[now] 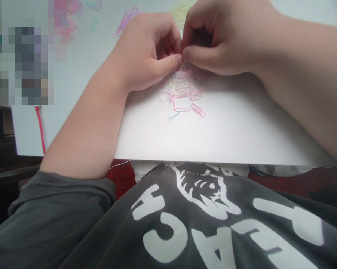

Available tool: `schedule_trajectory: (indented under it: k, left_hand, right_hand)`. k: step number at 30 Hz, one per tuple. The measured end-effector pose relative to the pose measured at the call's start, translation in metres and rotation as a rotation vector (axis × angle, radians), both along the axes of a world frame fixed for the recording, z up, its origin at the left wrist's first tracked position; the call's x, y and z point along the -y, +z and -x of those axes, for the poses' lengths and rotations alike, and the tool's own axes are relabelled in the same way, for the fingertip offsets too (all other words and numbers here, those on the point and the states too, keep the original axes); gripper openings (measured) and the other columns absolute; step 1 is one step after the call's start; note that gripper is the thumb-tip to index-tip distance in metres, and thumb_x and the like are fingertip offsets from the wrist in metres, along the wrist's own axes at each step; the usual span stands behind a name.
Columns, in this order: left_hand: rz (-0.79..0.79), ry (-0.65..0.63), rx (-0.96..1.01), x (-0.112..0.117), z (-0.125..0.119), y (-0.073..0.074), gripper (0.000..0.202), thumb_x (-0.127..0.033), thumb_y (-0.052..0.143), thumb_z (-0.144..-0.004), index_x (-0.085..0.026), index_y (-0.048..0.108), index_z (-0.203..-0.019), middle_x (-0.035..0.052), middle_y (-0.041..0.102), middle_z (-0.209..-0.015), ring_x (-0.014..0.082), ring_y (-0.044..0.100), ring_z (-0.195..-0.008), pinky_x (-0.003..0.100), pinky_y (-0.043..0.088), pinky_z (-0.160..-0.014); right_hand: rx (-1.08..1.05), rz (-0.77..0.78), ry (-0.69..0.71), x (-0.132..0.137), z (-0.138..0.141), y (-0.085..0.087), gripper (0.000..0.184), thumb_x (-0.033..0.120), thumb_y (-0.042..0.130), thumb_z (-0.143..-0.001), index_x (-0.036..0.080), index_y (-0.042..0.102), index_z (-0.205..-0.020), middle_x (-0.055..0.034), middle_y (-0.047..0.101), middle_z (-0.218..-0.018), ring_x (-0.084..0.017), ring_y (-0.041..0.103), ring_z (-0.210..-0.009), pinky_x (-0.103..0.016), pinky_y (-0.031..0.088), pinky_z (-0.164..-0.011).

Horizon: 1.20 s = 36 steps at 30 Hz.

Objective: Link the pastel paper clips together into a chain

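Observation:
My left hand (148, 52) and my right hand (221, 41) meet at their fingertips, above a pile of small pastel loops (185, 84) that look like thin rubber bands. Both are closed in a pinch, thumb against fingers. Whatever sits between the fingertips is too small and too covered to make out. Pink, pale yellow and whitish loops are tangled in the pile, its far side hidden by my hands. On the near side lie a separate pink loop (198, 110) and a light blue loop (173, 116).
Beyond my left hand lie a purple heap (128, 18), a single blue loop (94, 24) and a pink heap (73, 28). A yellow heap (179, 13) is partly hidden behind my hands. At left, a red cable (40, 129) crosses the white table (213, 138) beside a pixelated area.

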<state>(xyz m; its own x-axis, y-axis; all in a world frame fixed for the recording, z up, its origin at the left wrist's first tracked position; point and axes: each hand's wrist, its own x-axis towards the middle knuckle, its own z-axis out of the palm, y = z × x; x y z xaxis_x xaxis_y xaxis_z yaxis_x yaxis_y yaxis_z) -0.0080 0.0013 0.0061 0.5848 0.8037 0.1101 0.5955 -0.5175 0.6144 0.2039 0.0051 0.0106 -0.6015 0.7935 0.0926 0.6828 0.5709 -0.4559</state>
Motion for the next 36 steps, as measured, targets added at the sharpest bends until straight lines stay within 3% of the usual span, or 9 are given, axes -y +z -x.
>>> schedule_trajectory:
  k: [7, 17, 36]
  left_hand:
    - [-0.002, 0.005, 0.003, -0.0001, -0.0005, 0.0004, 0.011, -0.02, 0.064, -0.086, -0.014, 0.07, -0.093, 0.002, 0.064, -0.084, 0.0051, 0.052, -0.074, 0.024, 0.038, -0.072]
    - [0.008, -0.012, -0.018, 0.0002, 0.0003, 0.0025, 0.014, -0.022, 0.064, -0.089, -0.011, 0.07, -0.096, 0.0022, 0.063, -0.083, 0.0044, 0.052, -0.075, 0.022, 0.038, -0.072]
    - [0.088, 0.056, 0.034, -0.0015, -0.0002, -0.0003, 0.006, -0.024, 0.068, -0.083, -0.019, 0.068, -0.086, 0.0001, 0.066, -0.077, 0.0073, 0.052, -0.068, 0.025, 0.041, -0.068]
  right_hand:
    - [-0.074, -0.015, 0.008, -0.0004, -0.0007, -0.0033, 0.031, 0.028, 0.053, -0.078, 0.013, 0.071, -0.098, -0.0016, 0.053, -0.079, -0.005, 0.035, -0.071, -0.026, 0.023, -0.07]
    - [0.007, 0.007, -0.01, -0.0001, 0.0012, 0.0018, 0.031, 0.029, 0.049, -0.079, 0.013, 0.069, -0.097, -0.0003, 0.053, -0.081, -0.003, 0.035, -0.072, -0.025, 0.026, -0.071]
    - [0.009, 0.037, -0.025, -0.002, 0.0045, 0.0014, 0.021, 0.029, 0.051, -0.079, 0.018, 0.067, -0.087, -0.0026, 0.063, -0.081, -0.008, 0.044, -0.071, -0.027, 0.032, -0.07]
